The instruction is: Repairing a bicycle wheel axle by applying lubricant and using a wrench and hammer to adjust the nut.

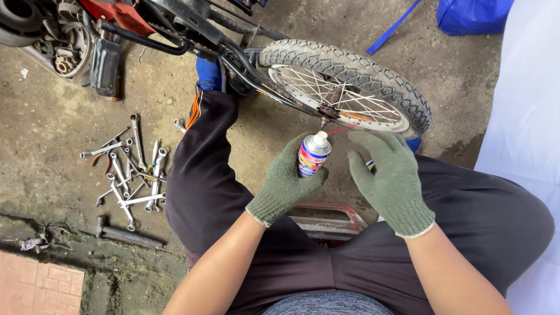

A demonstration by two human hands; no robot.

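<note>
My left hand [286,181], in a green knit glove, is wrapped around a small spray can [313,154] with a white cap and a thin red straw [343,128]. The straw points at the hub [330,111] of a spoked motorcycle wheel [350,87] lying low in front of me. My right hand [386,175], also gloved, hovers beside the can with fingers spread, its fingertips near the straw. A small blue and yellow thing peeks out under that hand; I cannot tell what it is.
Several wrenches [128,169] lie scattered on the concrete at left, with a hammer [125,235] closer in. Motorcycle frame and engine parts [76,41] sit at top left. A blue bag [472,14] is at top right, white sheeting [525,116] at right. I sit on a red stool [326,221].
</note>
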